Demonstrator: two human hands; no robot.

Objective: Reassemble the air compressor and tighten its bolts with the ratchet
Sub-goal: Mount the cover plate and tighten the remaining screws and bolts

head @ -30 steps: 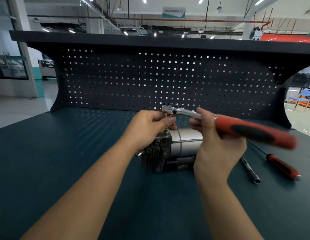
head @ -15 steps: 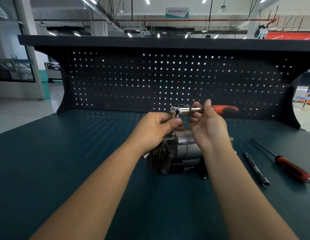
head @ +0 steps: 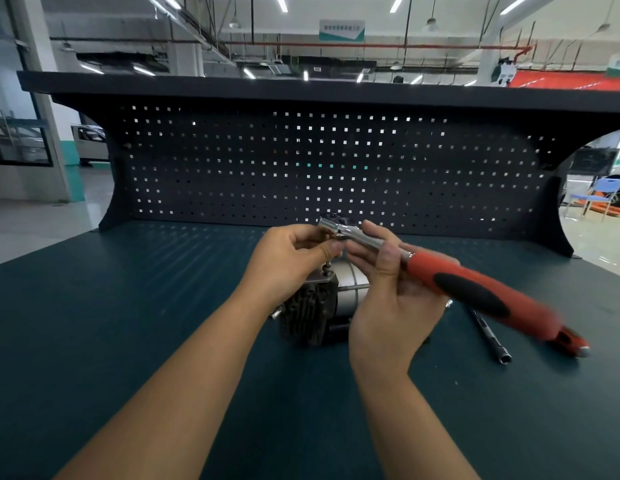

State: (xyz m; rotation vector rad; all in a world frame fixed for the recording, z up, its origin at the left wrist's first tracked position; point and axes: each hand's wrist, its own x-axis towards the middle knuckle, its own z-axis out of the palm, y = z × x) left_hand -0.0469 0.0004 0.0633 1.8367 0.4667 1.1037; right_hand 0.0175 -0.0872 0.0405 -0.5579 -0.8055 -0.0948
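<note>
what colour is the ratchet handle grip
Red with a black inset on the ratchet handle, clearest in the head view.

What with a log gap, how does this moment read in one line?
left hand: pinches ratchet head | right hand: grips its shaft | air compressor: on bench

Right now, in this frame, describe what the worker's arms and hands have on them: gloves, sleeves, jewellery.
The left hand and right hand are bare: no gloves, no ring visible. The left forearm and right forearm are bare down to the frame's edge, with no sleeve, watch or bracelet in view.
</note>
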